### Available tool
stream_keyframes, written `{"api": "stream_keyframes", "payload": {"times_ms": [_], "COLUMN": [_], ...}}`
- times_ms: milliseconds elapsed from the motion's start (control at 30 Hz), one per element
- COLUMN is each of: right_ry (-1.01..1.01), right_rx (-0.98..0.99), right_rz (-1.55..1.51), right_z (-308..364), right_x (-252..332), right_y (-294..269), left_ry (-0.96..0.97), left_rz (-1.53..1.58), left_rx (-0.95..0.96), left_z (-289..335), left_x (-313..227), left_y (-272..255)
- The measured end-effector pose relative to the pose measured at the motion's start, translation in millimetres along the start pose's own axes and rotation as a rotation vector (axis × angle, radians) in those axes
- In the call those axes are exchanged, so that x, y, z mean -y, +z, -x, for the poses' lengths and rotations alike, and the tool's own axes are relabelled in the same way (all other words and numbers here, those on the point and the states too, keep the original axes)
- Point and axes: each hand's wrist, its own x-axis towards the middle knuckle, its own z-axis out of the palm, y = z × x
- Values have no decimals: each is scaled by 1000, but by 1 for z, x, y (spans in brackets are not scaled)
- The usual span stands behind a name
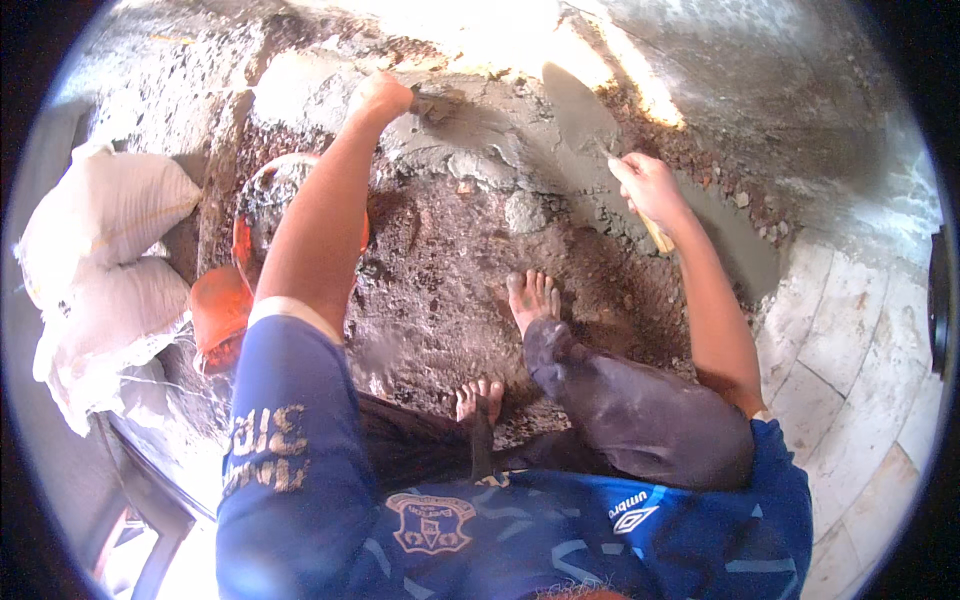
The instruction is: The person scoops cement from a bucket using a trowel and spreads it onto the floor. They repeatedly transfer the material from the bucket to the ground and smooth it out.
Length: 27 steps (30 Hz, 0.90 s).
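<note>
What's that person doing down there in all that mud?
A barefoot person is crouching on rough ground and working wet grey mortar. The right hand holds a trowel by its wooden handle, blade on the mortar. The left hand grips a smaller tool pressed into the mortar. An orange bucket and white sacks sit to the left.

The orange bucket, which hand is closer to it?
Left. The left hand works wet cement above the orange bucket; the right hand holds a trowel far across.

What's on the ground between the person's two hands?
In the head view, wet grey mortar lies between the left hand and the right hand, along with the blade of the right hand's trowel.
</note>
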Motion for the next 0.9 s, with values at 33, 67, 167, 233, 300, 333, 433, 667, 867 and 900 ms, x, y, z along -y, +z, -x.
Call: {"api": "stream_keyframes", "payload": {"times_ms": [33,67,167,233,300,333,433,667,867,900], "right_ry": [9,23,66,85,60,50,-39,-12,-57,-112], "right_rx": [-11,-16,-19,-23,-23,-19,-64,302,513,539], "right_rz": [-33,-46,-64,-52,-36,-26,94,-31,10,74], "right_z": [6,9,20,21,19,17,11,-59,-114,-118], "right_x": [-9,-16,-33,-40,-42,-40,-31,46,71,68], "right_y": [-4,-8,-16,-19,-18,-16,-13,36,114,124], "left_ry": [-95,-53,-24,24,91,466,480,110,-348,-331], "left_rz": [36,68,23,1,-14,-195,-212,-29,84,123], "left_rx": [-11,54,58,80,144,143,125,-219,-74,-48], "left_z": [1,-4,-8,-17,-19,-19,20,91,132,146], "left_x": [-11,-9,-9,-10,-9,-1,-16,108,241,251], "left_y": [5,5,12,14,14,8,-43,-172,-159,-144]}}
